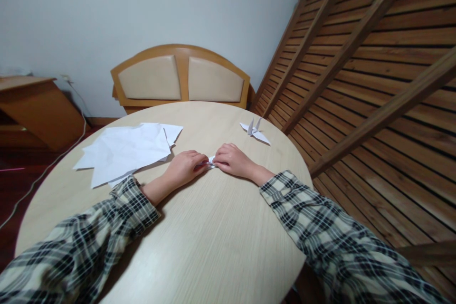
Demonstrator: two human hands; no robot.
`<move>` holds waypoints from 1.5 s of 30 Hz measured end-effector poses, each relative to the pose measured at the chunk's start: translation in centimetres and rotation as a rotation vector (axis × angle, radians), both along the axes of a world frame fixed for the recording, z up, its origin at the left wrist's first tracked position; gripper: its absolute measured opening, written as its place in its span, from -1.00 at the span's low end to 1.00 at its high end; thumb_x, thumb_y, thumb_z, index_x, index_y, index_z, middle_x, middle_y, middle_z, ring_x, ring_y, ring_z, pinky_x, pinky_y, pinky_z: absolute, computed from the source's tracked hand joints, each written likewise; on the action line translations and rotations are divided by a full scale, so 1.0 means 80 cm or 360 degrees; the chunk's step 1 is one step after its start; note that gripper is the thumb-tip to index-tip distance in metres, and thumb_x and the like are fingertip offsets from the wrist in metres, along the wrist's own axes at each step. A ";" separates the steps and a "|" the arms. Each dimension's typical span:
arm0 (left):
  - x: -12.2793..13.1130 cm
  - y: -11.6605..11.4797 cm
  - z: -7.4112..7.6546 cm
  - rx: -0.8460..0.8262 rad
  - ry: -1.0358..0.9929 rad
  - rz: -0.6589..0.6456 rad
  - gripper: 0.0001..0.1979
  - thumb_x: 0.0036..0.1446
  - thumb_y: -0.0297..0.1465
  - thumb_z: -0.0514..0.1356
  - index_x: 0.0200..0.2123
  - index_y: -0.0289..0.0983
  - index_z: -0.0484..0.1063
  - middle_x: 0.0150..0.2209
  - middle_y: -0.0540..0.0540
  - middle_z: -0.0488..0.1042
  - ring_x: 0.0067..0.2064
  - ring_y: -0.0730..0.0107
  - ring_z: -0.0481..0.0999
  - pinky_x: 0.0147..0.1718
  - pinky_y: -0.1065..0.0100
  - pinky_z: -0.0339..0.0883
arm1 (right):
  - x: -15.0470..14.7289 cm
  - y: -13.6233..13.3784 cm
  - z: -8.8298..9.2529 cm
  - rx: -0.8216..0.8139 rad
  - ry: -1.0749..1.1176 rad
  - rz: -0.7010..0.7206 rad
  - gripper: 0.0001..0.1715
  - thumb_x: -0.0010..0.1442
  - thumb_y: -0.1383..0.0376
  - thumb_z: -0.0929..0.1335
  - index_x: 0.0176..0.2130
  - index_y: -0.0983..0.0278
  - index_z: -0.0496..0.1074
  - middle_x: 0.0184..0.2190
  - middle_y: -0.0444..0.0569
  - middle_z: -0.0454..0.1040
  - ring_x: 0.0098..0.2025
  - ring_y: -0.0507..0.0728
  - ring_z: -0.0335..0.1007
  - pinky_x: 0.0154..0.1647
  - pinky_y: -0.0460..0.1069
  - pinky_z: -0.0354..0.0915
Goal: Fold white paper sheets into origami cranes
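Note:
My left hand (185,167) and my right hand (232,159) meet at the middle of a round light-wood table (213,242). Both are curled, fingers pressed onto a small folded piece of white paper (211,160); only a sliver of it shows between the fingertips. Both forearms wear plaid sleeves and rest on the tabletop. A finished white paper crane (255,131) stands on the table beyond my right hand, apart from it.
A loose pile of white paper sheets (126,149) lies left of my hands. A wooden chair with padded back (180,78) stands behind the table. A slatted wooden frame (374,66) leans on the right. A cable (46,166) runs across the floor at left.

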State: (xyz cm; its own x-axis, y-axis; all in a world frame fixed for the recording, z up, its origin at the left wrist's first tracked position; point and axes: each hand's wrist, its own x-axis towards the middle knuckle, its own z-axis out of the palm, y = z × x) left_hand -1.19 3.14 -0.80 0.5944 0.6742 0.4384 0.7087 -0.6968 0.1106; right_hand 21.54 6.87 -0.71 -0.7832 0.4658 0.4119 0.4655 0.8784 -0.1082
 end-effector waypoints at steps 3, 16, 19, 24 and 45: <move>0.000 0.000 0.000 0.0003 0.0011 -0.0042 -0.76 0.29 -0.26 0.13 -0.26 -0.28 0.51 -0.34 -0.14 0.58 -0.28 0.23 0.51 -0.29 0.27 0.34 | -0.004 -0.004 0.001 -0.0034 0.0028 0.0045 -0.79 0.31 0.26 0.30 -0.21 0.26 0.53 -0.25 -0.01 0.50 -0.15 0.13 0.29 -0.09 0.04 0.09; 0.001 0.004 -0.002 -0.0181 -0.0125 0.0048 -0.84 0.26 -0.39 0.13 -0.27 -0.27 0.52 -0.33 -0.13 0.55 -0.25 0.23 0.46 -0.27 0.27 0.29 | -0.005 -0.002 0.000 -0.0019 -0.0087 -0.0194 -0.75 0.36 0.26 0.25 -0.24 0.29 0.49 -0.26 0.00 0.50 -0.18 0.12 0.30 -0.18 0.02 0.07; 0.001 0.005 -0.002 -0.0192 -0.0134 0.0058 -0.83 0.27 -0.38 0.12 -0.27 -0.27 0.51 -0.33 -0.12 0.52 -0.23 0.22 0.44 -0.24 0.26 0.29 | -0.007 -0.003 0.000 -0.0054 -0.0092 -0.0204 -0.75 0.36 0.28 0.25 -0.24 0.28 0.48 -0.26 0.00 0.49 -0.18 0.11 0.30 -0.19 0.02 0.07; 0.002 0.007 -0.004 -0.0200 -0.0140 0.0128 -0.81 0.26 -0.39 0.10 -0.28 -0.27 0.51 -0.35 -0.13 0.50 -0.25 0.22 0.42 -0.25 0.24 0.28 | -0.009 -0.002 0.000 -0.0132 0.0013 -0.0268 -0.76 0.33 0.28 0.27 -0.28 0.30 0.49 -0.31 0.00 0.49 -0.22 0.10 0.31 -0.19 0.01 0.11; 0.004 0.008 -0.004 -0.0082 0.0031 0.0123 -0.70 0.31 -0.23 0.11 -0.14 -0.29 0.54 -0.37 -0.15 0.51 -0.28 0.18 0.38 -0.25 0.20 0.25 | -0.016 -0.015 0.001 -0.0112 -0.0035 -0.0291 -0.72 0.33 0.19 0.28 -0.12 0.29 0.50 -0.17 0.03 0.40 -0.10 0.15 0.23 -0.07 0.04 0.13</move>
State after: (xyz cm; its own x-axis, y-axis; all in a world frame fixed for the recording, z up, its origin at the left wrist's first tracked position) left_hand -0.85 3.75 -1.14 0.5478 0.7396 0.3910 0.7626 -0.6337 0.1303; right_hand 20.26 5.66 -0.62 -0.6912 0.6283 0.3571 0.6198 0.7695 -0.1542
